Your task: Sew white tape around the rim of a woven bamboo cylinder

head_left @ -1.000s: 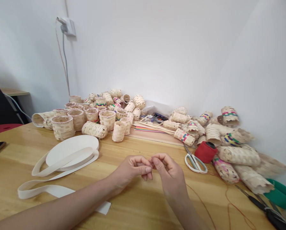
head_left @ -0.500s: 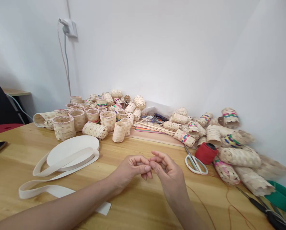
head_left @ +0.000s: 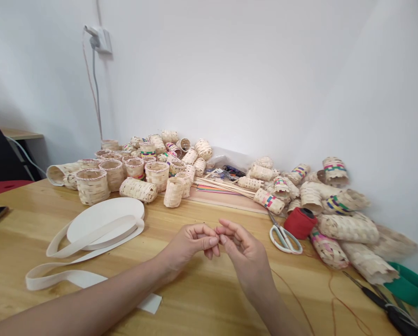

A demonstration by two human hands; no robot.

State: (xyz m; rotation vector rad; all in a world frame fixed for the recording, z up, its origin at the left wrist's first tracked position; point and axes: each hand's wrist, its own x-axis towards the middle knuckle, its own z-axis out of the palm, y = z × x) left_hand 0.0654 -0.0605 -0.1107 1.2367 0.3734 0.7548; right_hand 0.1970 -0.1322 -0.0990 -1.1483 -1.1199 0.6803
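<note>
The left hand (head_left: 194,241) is pinching red thread (head_left: 216,229); beside it the right hand (head_left: 244,251), grip unclear, is spreading slightly, apparently working it.

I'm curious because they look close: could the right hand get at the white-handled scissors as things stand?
Likely yes: the white-handled scissors lie near the right hand, with nothing visibly in between, though it looks busy beside the left hand.

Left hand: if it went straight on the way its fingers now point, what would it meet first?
Most likely the right hand, which lies directly ahead of the left hand. They are so close that I cannot tell whether they touch.
</note>
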